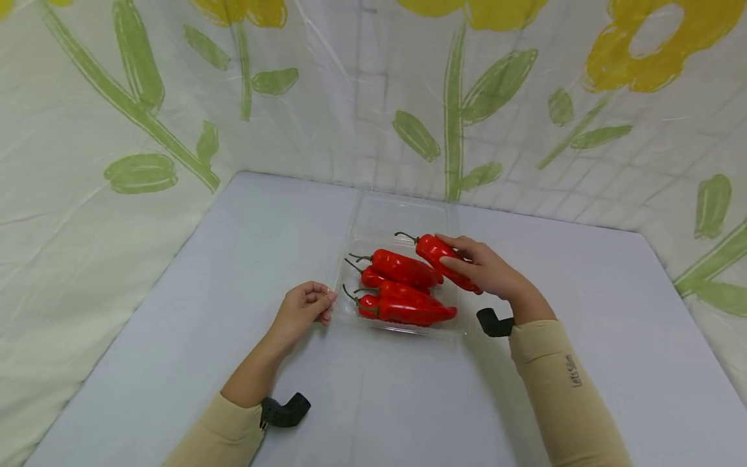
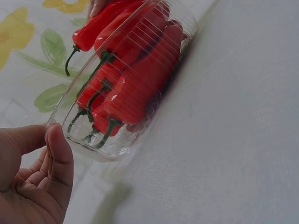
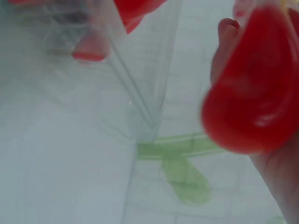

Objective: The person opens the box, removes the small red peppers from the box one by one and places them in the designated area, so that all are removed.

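Head view: a red pepper is gripped by the right hand at the far edge of the clear tray — steadied, it seems, by the left hand pinching its near rim — on the bench.

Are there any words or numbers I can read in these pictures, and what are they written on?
"Let's Slim", in small print running along the right sleeve in the head view.
Nothing else: no lettering shows on the clear plastic tray, the red peppers, the table or the flowered cloth in any view.
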Demonstrator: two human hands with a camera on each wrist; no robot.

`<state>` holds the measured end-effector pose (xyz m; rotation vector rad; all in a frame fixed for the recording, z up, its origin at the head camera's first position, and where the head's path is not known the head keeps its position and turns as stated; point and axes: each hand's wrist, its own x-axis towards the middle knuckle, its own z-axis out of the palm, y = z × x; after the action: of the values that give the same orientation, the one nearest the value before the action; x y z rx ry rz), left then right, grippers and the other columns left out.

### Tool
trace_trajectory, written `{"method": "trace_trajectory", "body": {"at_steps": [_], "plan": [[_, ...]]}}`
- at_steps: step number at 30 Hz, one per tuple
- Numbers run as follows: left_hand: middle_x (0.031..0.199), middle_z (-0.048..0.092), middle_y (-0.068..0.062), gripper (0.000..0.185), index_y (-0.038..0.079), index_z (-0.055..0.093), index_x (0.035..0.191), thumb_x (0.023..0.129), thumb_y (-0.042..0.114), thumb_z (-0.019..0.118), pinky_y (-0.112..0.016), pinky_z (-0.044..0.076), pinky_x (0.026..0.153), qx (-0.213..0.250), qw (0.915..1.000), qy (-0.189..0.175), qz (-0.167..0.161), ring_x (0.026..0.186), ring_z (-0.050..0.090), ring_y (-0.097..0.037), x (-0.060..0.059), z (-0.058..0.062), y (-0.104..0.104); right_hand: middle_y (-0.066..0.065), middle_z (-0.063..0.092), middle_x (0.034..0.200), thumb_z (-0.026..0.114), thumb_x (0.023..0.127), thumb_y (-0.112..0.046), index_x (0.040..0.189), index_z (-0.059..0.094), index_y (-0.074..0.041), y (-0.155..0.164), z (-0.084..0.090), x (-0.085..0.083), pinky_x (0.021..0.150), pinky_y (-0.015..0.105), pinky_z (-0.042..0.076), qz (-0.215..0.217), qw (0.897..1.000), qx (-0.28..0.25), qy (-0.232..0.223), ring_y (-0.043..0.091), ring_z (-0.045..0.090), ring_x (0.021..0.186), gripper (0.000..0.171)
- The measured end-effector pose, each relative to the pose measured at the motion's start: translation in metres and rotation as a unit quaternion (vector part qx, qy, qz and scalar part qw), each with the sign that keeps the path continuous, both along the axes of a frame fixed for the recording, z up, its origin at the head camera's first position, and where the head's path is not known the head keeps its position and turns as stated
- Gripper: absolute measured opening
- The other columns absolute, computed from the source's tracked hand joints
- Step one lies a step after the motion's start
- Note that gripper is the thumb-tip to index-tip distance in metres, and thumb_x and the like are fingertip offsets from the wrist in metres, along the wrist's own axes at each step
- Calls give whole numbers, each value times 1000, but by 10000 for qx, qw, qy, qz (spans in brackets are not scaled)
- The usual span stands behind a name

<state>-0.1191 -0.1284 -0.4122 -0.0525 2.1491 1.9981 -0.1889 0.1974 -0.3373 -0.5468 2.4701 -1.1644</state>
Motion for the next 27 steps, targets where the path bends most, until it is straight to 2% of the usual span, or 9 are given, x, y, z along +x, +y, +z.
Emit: {"method": "trace_trajectory", "body": {"at_steps": [4, 11, 17, 27], "plan": [[67, 55, 2, 21, -12, 48, 101, 91, 5, 57, -19, 51, 57, 17, 10000, -35, 32, 57, 54, -5, 1, 1, -1, 17, 49, 127, 52, 96, -29, 142, 37, -15, 3, -1, -1, 76, 32, 52, -273, 9996, -66, -59, 34, 50, 109, 51], [67, 55, 2, 21, -12, 48, 102, 91, 5, 57, -19, 52, 57, 32, 10000, -50, 13, 57, 54, -5, 1, 1, -1, 18, 48, 130, 50, 96, -33, 145, 33, -16, 6, -2, -2, 81, 37, 53, -678, 9977, 57, -40, 34, 49, 111, 54], [66, 55, 2, 21, -12, 48, 101, 91, 5, 57, -19, 51, 56, 52, 10000, 8, 25, 57, 54, -5, 0, 0, -1, 22, 50, 127, 47, 97, -36, 146, 30, -16, 12, -1, -7, 74, 31, 52, -1049, 9944, 50, -151, 34, 50, 106, 56], [66, 55, 3, 22, -12, 49, 101, 91, 5, 57, -19, 51, 56, 64, 10000, 10, 14, 56, 54, -5, -1, -2, 0, 20, 38, 138, 43, 97, -42, 148, 23, -15, 24, 3, -14, 78, 31, 50, -1691, 9847, -119, -413, 37, 44, 116, 61]]}}
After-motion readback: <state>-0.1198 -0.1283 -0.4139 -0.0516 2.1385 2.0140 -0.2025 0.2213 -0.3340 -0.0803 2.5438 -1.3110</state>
